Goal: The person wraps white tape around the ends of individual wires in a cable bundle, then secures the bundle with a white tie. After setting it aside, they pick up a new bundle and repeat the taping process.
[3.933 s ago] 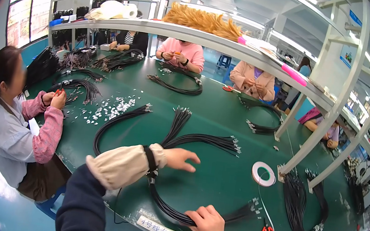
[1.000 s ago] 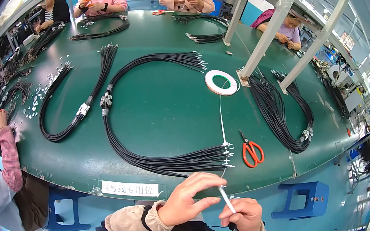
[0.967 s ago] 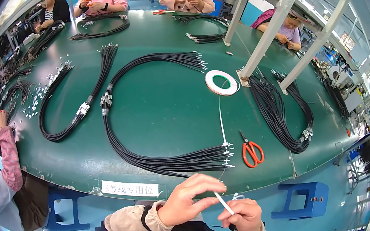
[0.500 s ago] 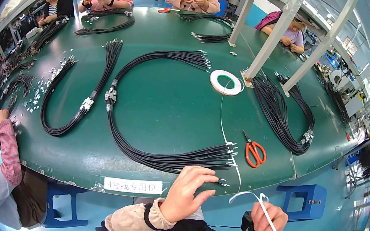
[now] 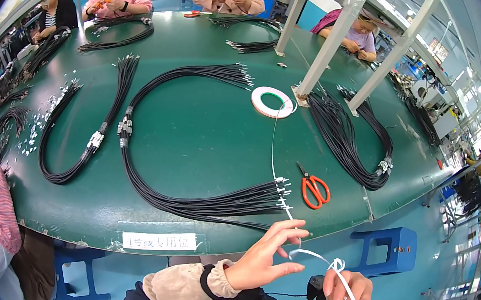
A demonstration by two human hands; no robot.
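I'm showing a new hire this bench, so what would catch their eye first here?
Probably the left hand and right hand at the near edge, pulling a thin white tape strip that runs back to the white tape roll. Next, the long looped black cable bundle on the green table, and red-handled scissors to its right.

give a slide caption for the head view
Both hands pull thin white tape above a green table of black wire bundles.

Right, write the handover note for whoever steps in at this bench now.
Left hand: open, fingers spread, white tape strip looped across the fingertips.
Right hand: closed on the strip's free end, a small black object in the palm.
The strip runs back to the tape roll on the green table.
Black wire bundle lies at the near edge, red scissors beside it.
Done: tape pulled out. Left: strip uncut.
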